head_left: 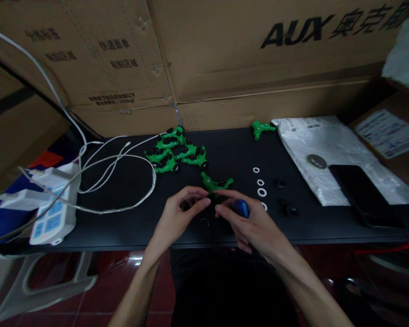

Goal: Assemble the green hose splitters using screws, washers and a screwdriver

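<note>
A green Y-shaped hose splitter with black parts lies just beyond my fingertips. My left hand is closed at its near end, thumb and fingers pinched; the exact contact is partly hidden. Something dark shows inside the curl of its fingers. In my right hand is a blue-handled screwdriver, its tip hidden by the fingers, which come close to the splitter. Tiny screws lie on the black table below my hands. White rings and black small parts are to the right.
Several more green splitters are clustered at the back left, and one green splitter stands apart at the back. A silver mailer and a phone lie right. White cables and a power strip occupy the left; cardboard boxes rise behind.
</note>
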The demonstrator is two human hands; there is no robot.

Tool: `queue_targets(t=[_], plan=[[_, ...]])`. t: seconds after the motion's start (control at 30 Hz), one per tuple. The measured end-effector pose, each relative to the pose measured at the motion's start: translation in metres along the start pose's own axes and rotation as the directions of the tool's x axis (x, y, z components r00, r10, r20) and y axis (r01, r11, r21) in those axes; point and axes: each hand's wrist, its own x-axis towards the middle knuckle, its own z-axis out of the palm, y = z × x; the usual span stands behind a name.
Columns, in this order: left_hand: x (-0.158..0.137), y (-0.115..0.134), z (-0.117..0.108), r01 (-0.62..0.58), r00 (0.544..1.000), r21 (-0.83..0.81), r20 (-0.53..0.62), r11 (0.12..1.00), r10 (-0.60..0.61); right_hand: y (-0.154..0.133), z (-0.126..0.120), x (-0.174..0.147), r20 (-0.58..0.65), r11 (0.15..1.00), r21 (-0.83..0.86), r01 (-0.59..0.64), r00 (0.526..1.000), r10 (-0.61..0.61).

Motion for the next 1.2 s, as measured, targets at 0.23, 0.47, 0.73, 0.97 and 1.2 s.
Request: queue_targets(t=[0.23,0.47,0.73,0.97,1.2], plan=[[-0.008,0.017,0.002,0.046,0.999,-0.141,0.032,0.989,-0.042,-0.010,0.002,-0.005,0.031,0.980,0.195,0.041,0.998,-0.048],[-0.018,0.014,-0.002,0.081,0.997,-0.119,0.022,0.990,-0.079,-0.010,-0.001,-0.002,0.077,0.956,0.292,-0.001,0.997,-0.023],[-0.015,0.010,0.001,0.032,0.999,-0.090,0.007,0.995,-0.032,-0.010,0.001,0.003,0.108,0.959,0.283,-0.031,0.994,0.000],[-0.001,0.009,-0.010,-0.101,0.977,0.076,0.193,0.992,0.084,-0.013,-0.006,0.009,0.147,0.975,0.189,-0.119,0.985,0.092],[0.035,0.004,-0.030,-0.288,0.953,0.291,0.179,0.912,0.244,-0.029,-0.029,0.009,0.163,0.888,0.393,-0.237,0.969,0.187]])
